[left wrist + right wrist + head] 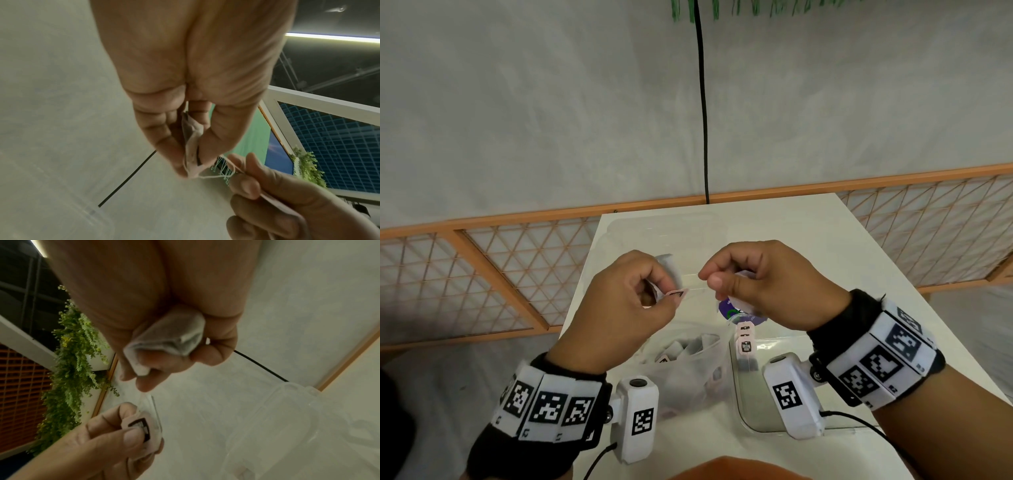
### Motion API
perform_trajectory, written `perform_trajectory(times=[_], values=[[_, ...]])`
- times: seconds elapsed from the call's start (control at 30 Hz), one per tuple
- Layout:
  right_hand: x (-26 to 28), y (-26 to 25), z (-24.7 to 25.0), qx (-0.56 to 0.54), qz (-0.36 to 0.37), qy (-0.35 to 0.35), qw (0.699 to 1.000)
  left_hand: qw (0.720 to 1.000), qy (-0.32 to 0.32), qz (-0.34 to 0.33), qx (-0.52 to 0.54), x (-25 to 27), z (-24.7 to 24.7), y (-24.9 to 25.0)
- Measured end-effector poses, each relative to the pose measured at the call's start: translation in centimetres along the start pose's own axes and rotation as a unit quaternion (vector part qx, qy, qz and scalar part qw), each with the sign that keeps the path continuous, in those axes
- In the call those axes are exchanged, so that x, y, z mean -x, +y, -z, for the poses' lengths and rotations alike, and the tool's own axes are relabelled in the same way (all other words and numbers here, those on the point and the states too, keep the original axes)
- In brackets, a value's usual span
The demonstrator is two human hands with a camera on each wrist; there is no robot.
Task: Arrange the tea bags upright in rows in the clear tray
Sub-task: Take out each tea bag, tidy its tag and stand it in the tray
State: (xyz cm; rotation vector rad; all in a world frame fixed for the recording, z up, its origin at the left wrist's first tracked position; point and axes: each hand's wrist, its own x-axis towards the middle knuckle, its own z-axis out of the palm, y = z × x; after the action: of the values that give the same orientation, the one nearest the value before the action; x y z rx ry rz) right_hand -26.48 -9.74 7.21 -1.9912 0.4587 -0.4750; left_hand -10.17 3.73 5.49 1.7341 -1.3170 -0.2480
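Both hands are raised above the white table [825, 246]. My left hand [671, 291] pinches a pink paper tag [677, 293] with black print, and a tea bag [190, 129] sits between its fingers and thumb. A thin white string [213, 176] runs from there to the fingertips of my right hand [709, 277]. That hand also curls round a white tea bag [170, 337] in its palm. Below it lies the clear tray [748, 421], with several tea bags [745, 346] upright at its far left corner.
A clear tub [681, 404] of loose tea bags sits under my left hand, left of the tray. A purple disc [748, 317] lies behind the tray. Another clear container [287, 418] stands further back. A black cable [703, 137] hangs on the wall; an orange lattice fence [482, 274] flanks the table.
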Motion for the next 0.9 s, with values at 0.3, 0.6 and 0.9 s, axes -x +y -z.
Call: perform_trajectory(times=[0.3,0.6,0.9], values=[[0.0,0.3,-0.9,0.069,0.026,-0.005,0.997,0.992,0.039,-0.110,-0.053,0.1,-0.2,0.2],[-0.1,0.6,-1.2,0.129,0.073,0.029,0.988,0.979,0.094,-0.153,-0.091,0.3,-0.1,0.3],[0.2,0.3,-1.7,0.122,0.058,0.024,0.991,0.962,0.148,-0.194,-0.126,0.3,-0.4,0.6]])
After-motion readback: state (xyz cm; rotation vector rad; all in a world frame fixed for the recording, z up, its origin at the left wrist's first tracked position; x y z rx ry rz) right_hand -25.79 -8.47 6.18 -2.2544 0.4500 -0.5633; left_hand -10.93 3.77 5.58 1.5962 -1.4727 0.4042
